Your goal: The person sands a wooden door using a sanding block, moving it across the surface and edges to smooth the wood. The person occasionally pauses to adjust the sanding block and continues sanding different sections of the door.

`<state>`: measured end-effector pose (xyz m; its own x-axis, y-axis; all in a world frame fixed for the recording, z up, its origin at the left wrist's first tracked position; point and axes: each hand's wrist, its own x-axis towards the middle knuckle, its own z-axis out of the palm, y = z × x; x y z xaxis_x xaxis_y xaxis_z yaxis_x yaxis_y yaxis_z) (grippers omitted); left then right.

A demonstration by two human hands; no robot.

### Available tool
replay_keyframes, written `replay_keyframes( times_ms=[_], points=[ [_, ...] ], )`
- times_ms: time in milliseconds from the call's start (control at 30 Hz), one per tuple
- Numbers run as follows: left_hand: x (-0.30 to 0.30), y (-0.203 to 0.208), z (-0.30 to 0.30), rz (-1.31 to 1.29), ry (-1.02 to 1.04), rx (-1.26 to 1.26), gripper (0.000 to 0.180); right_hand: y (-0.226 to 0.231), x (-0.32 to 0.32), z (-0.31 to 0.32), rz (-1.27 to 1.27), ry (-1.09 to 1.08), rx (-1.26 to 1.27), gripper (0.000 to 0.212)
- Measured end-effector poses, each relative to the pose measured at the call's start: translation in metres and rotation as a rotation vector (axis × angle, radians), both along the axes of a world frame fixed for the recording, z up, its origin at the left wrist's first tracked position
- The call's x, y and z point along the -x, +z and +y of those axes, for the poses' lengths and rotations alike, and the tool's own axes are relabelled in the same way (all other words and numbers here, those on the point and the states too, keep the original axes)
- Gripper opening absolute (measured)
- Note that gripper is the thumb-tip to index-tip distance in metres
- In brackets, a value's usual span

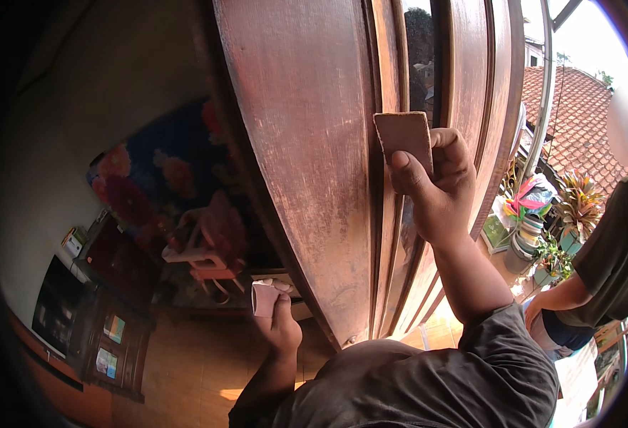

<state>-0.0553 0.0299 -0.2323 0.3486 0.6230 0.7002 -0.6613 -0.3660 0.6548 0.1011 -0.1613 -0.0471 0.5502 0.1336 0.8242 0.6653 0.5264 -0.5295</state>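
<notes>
A tall brown wooden door (307,164) stands in front of me, its varnish worn and scuffed in pale patches. My right hand (446,182) is raised at the door's moulding beside a narrow glass strip (421,64). Between its thumb and fingers it pinches a flat brown rectangle of sandpaper (404,134) with rough edges. Whether that sheet touches the wood I cannot tell. Lower down, left of the door's edge, my left hand (282,327) grips a curled, pale pinkish-brown piece of sandpaper (263,299), held away from the door.
Another person (613,242) stands close on my right, outdoors, near potted plants (578,207) and stacked pots (524,246). Indoors on the left are a pink plastic chair (214,250), a dark cabinet (114,342), a television (58,307) and a floral hanging (157,171).
</notes>
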Motion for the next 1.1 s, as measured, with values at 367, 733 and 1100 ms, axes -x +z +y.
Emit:
replay_keyframes(
  times_ms=[367, 733, 1100],
  points=[
    [-0.008, -0.009, 0.002, -0.024, -0.038, 0.076, 0.017, 0.004, -0.002, -0.019, -0.045, 0.098, 0.012, 0.021],
    [-0.013, -0.024, 0.017, -0.025, -0.009, 0.027, 0.028, -0.001, -0.014, -0.025, -0.021, -0.009, 0.079, 0.015],
    [-0.009, -0.017, 0.010, -0.005, 0.011, 0.005, 0.032, -0.004, -0.022, -0.037, -0.615, -1.019, -0.097, 0.021]
  ],
)
